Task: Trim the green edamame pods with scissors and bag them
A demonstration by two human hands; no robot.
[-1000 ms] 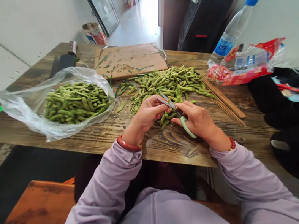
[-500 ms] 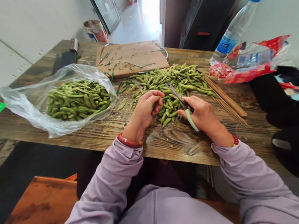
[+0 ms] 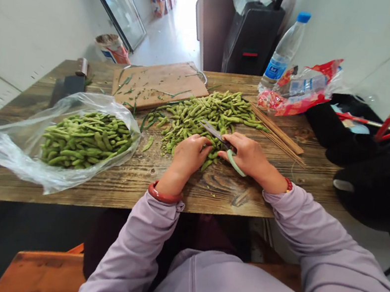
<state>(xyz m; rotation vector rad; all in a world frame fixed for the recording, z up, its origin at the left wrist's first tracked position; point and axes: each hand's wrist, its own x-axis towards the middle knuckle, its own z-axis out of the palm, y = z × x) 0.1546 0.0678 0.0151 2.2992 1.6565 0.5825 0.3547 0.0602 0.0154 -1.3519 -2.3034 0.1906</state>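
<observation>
My right hand [image 3: 248,156] is closed around the pale green handle of a pair of scissors [image 3: 236,164]. Their dark blades point left over a heap of green soybean pods [image 3: 201,109] on the wooden table [image 3: 158,185]. At the heap's near edge, my left hand [image 3: 189,155] has its fingers curled and pinched, close to the scissors; what is between the fingertips is hidden. To the left lies an open clear plastic bag [image 3: 13,151] with many more pods [image 3: 86,142] inside. One loose pod [image 3: 148,144] rests between bag and heap.
Behind the heap sits a wooden cutting board [image 3: 157,81] with green scraps. A cleaver [image 3: 69,88] lies left of it. Bamboo skewers [image 3: 283,136], a water bottle [image 3: 281,55], a red plastic wrapper [image 3: 292,105] and black containers [image 3: 323,123] are at the right.
My left hand has turned palm down and moved onto the near edge of the heap. The scissors stay in my right hand. The whole view has shifted slightly.
</observation>
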